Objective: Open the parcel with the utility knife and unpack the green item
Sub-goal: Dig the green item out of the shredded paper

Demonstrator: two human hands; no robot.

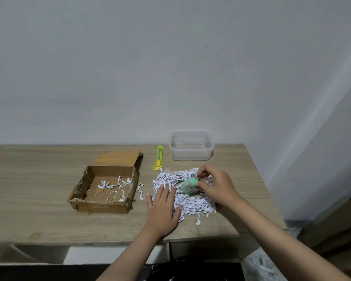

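A corrugated cardboard parcel [105, 187], shallow and rectangular with ragged, torn edges and its flap folded back at 12 o'clock, is seen open on a pale wood-grain table [39, 179]. A few curled white paper strips are left on its brown floor. To its 3 o'clock, a loose heap of shredded paper [190, 201], white with faint dark print too small to be read, is spread on the tabletop. The green item [189, 185], small, rounded and smooth with a pale mint surface, is lodged in the middle of that heap; no label on it can be made out. It is pinched by the right hand [215, 186], thumb and fingertips curled round its 3 o'clock side. The left hand [163, 209] is laid flat, fingers straight and spread, pressing on the shreds at the heap's 8 o'clock edge. At the heap's 11 o'clock, a slim yellow-green plastic utility knife [158, 158] lies untouched. A clear, round-cornered plastic container [191, 146] stands at the heap's 12 o'clock.
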